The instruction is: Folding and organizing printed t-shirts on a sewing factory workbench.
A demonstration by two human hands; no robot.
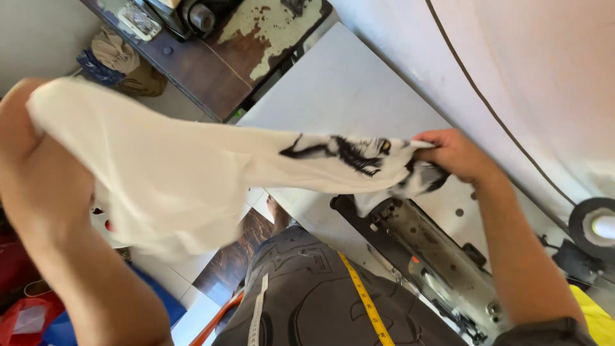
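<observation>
I hold a white cloth (173, 173) with a black print at one end, stretched out between both hands. My left hand (16, 128) grips the plain end at the far left and is partly covered by the fabric. The printed end is bunched in my right hand (458, 154), just above the head of a sewing machine (423, 253). The cloth hangs in the air over the edge of the white table (346, 90).
A yellow measuring tape (366, 300) lies over my grey printed shirt. At the right edge sits a black tape roll (592, 221). A dark, worn wooden bench (218, 64) with machine parts stands at the top. Red bags (25, 314) and bundled fabric (118, 57) lie on the floor.
</observation>
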